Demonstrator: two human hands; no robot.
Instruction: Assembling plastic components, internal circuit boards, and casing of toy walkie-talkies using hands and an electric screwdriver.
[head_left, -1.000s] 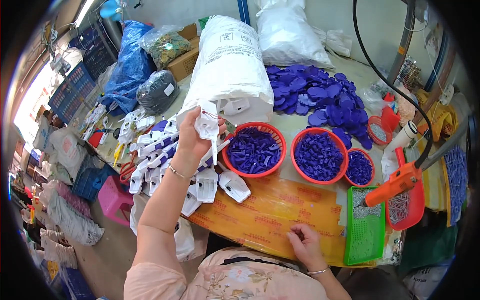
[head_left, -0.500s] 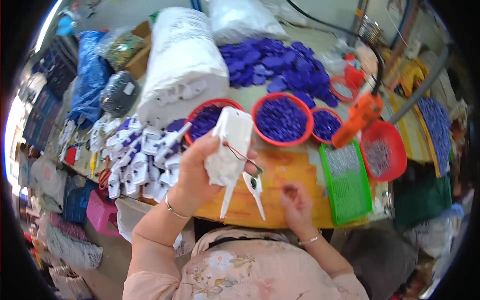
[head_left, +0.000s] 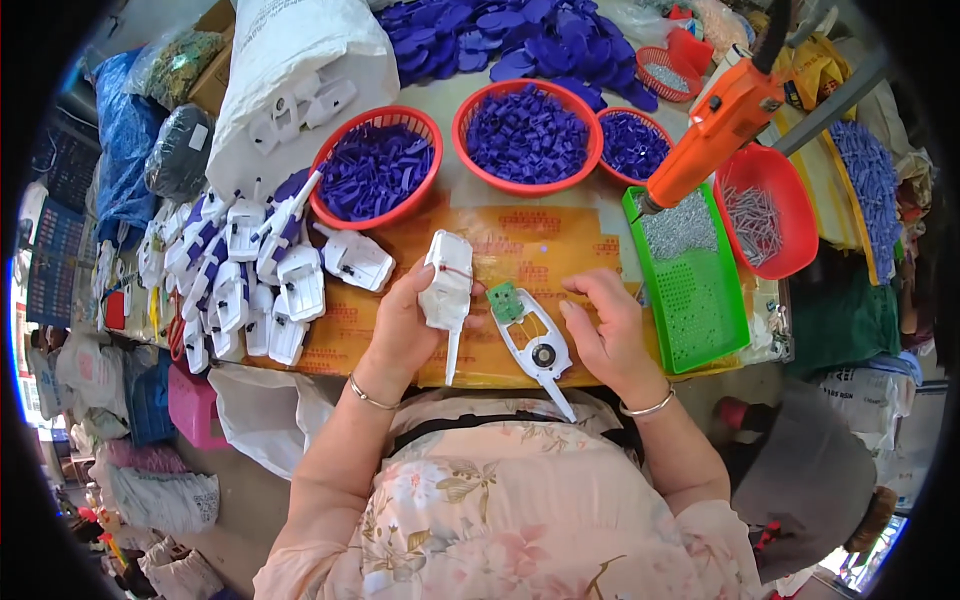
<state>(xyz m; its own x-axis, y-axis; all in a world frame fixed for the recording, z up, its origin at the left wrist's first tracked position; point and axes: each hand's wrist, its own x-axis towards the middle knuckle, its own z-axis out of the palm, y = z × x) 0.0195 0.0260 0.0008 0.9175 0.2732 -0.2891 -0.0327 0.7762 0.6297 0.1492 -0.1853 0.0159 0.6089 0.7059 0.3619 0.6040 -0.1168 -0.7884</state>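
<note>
My left hand grips a white plastic shell half by its side, hollow face up, its thin stem toward me. A reddish wire shows across the hollow. Beside it is the matching white shell half, lying at the table's near edge with its stem over the edge. It bears a round black part, and thin wires run to a small green circuit board at its far end. My right hand hovers just right of this half, thumb and forefinger apart, holding nothing.
Several white casings are heaped at left. Red baskets of purple pieces stand behind. An orange electric screwdriver hangs over a green tray of small screws. Beside it, a red bin holds longer metal pins.
My left hand has lowered the white casing and turned it; its two halves now lie apart, opened out. My right hand has moved up beside the second half. The view has shifted downward.
</note>
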